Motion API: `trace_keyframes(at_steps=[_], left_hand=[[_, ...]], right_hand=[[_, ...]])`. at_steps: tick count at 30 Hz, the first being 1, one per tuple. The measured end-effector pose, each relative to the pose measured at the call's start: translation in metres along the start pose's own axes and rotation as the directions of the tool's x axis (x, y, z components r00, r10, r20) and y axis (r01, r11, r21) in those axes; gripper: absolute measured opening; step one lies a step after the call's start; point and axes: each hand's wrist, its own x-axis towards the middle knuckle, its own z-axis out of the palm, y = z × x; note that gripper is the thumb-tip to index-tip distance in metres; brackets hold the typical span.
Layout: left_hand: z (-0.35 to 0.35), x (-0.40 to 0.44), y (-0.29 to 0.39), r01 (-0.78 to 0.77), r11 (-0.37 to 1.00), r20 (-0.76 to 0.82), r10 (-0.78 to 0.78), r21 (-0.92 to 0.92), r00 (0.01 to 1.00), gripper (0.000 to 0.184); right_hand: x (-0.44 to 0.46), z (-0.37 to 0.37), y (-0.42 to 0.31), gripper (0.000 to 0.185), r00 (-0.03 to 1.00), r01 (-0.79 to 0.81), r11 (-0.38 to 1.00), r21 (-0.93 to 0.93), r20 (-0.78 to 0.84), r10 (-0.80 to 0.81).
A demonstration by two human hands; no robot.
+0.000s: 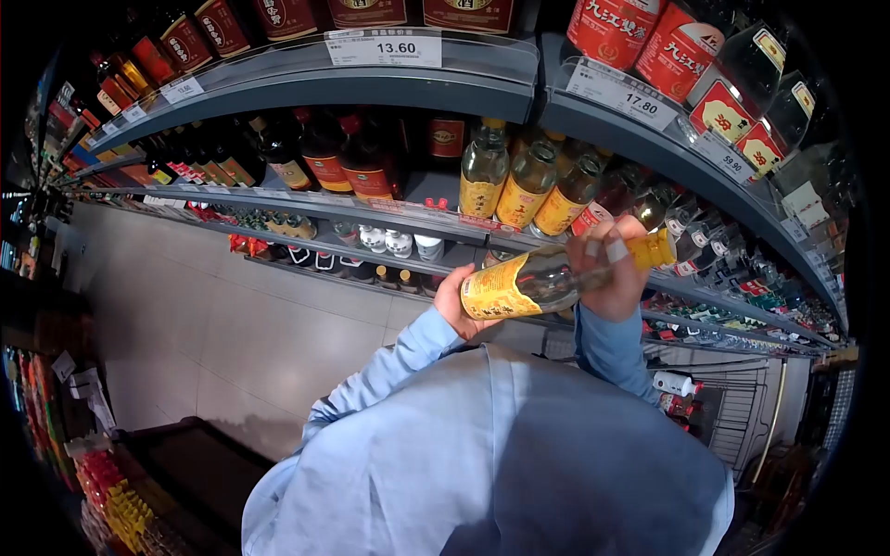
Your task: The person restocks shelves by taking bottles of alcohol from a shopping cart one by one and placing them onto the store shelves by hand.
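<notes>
Observed in the aisle: 1 glass bottle, right of centre in the frame, held in both bare hands in front of the shelving. It lies nearly level, base to the left and yellow cap to the right and slightly higher; a yellow label wraps the base end. The left hand, at the centre of the frame, holds the base, its fingers closed in against the glass and partly hidden. The right hand grips the neck end just short of the cap, fingers wrapped around it. Light-blue sleeves cover both arms. Just above, on the middle shelf, 3 bottles with similar yellow labels stand in a row; dark bottles with red labels stand farther left. On the upper shelf, price cards read 13.60 at upper centre, 17.80 at upper right and 59.90 beyond it. A wire cart sits at lower right, a white bottle at its left side. Pale tiled floor shows at left.
</notes>
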Motion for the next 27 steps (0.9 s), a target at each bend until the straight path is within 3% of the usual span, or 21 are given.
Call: trace_keyframes(at_steps=[3,7,10,13,14,15,17,24,27], left_hand=[[-0.003,0.008,0.008,0.054,0.998,0.035,-0.055,0.030,0.998,0.050],[-0.006,0.018,0.017,0.152,0.983,0.072,-0.159,0.100,0.985,0.048],[-0.009,0.021,0.020,0.235,0.952,-0.026,-0.235,0.196,0.972,0.045],[-0.014,0.023,0.020,0.277,0.924,0.003,-0.288,0.264,0.957,0.044],[-0.030,0.029,0.024,0.310,0.915,0.299,-0.382,0.260,0.874,0.044],[-0.033,0.030,0.024,0.380,0.904,0.325,-0.426,0.198,0.844,0.043],[-0.017,0.018,0.023,0.376,0.890,-0.078,-0.369,0.259,0.926,0.041],[-0.034,0.013,0.043,0.399,0.843,-0.118,-0.383,0.360,0.916,0.043],[-0.040,0.011,0.043,0.376,0.856,-0.131,-0.353,0.356,0.927,0.045]], right_hand=[[-0.005,0.008,-0.001,0.005,0.992,0.030,0.992,-0.124,-0.115,-0.045],[-0.007,0.005,0.002,0.006,0.973,0.057,0.992,-0.110,-0.215,-0.080],[-0.005,0.000,0.004,0.006,0.903,0.006,0.991,-0.137,-0.426,-0.064],[-0.002,-0.014,0.005,0.008,0.819,-0.034,0.996,-0.081,-0.574,-0.018],[-0.003,-0.024,0.008,0.008,0.826,-0.034,0.997,-0.076,-0.563,-0.015],[-0.005,-0.036,0.012,0.009,0.834,-0.034,0.997,-0.071,-0.552,-0.011],[-0.010,-0.047,0.019,0.010,0.776,-0.082,0.996,-0.033,-0.629,0.043],[-0.015,-0.061,0.041,0.015,0.661,-0.126,0.991,0.049,-0.741,0.120],[-0.016,-0.065,0.049,0.015,0.673,-0.125,0.988,0.088,-0.724,0.150]])
